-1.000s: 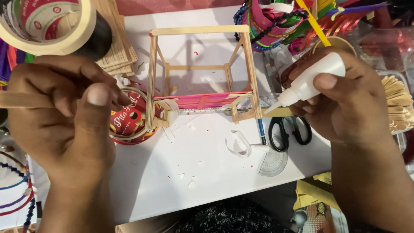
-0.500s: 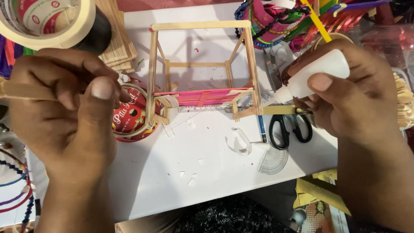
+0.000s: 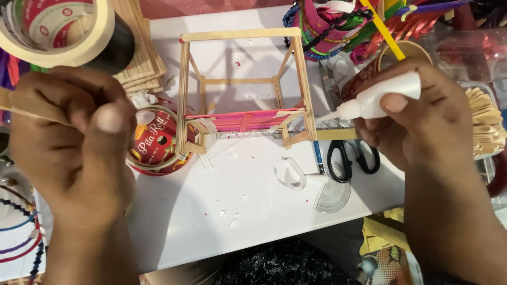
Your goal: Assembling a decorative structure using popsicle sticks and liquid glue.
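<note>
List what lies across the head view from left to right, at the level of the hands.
Left hand → red ribbon roll → stick frame → glue bottle → right hand → pile of sticks.

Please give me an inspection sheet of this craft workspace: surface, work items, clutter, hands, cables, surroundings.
Surface: white board, with small paper scraps.
Work items: stick frame standing upright with a pink floor; white glue bottle; flat wooden stick.
Clutter: scissors, clear protractor, red ribbon roll, masking tape roll, stick pile.
Hands: left hand pinches the flat wooden stick; right hand grips the glue bottle, nozzle toward the frame.
Cables: nothing seen.
Surroundings: colourful beads and strips behind.
</note>
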